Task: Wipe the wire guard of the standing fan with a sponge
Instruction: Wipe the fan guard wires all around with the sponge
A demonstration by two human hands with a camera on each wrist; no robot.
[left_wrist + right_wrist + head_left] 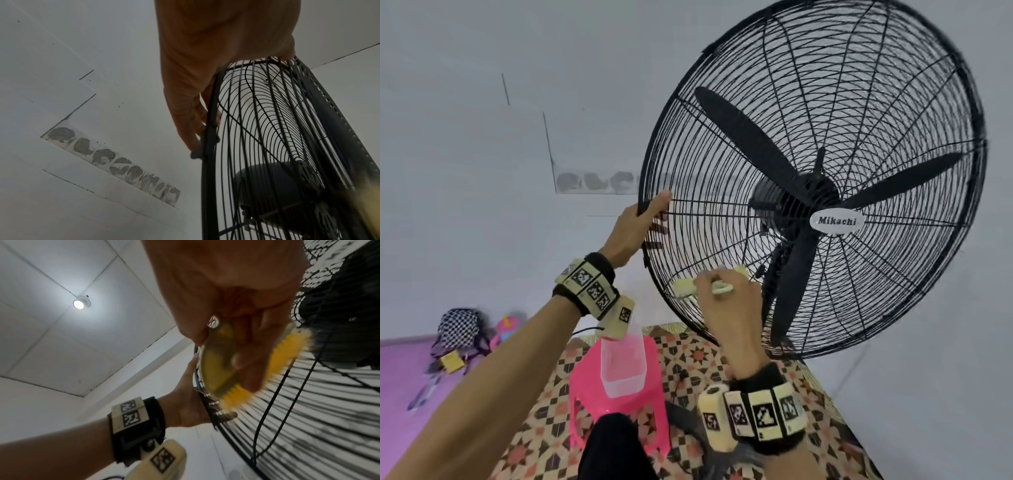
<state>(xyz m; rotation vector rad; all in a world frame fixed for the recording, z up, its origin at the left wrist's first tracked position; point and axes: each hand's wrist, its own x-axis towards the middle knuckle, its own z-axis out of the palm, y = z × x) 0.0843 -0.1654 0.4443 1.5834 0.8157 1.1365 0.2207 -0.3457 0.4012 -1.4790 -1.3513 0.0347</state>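
Observation:
The standing fan's black wire guard (722, 240) fills the right of the head view, tilted toward me. My left hand (650, 216) grips the guard's left rim, thumb on the front and fingers behind, as the left wrist view shows with the hand (195, 81) on the guard (267, 129). My right hand (717, 286) holds a yellow scrubber (683, 286) against the guard's lower left wires. In the right wrist view the scrubber (218, 368) has a hard yellow back and soft yellow bristles (287, 356) touching the guard (308, 418); fingers curl round it.
Black blades and a hub badged Mikachi (836, 221) sit behind the guard. Below my arms a pink plastic stool (592, 380) carries a clear container (623, 366) on a patterned mat (688, 359). A checkered backpack (460, 329) lies at far left. White walls stand behind.

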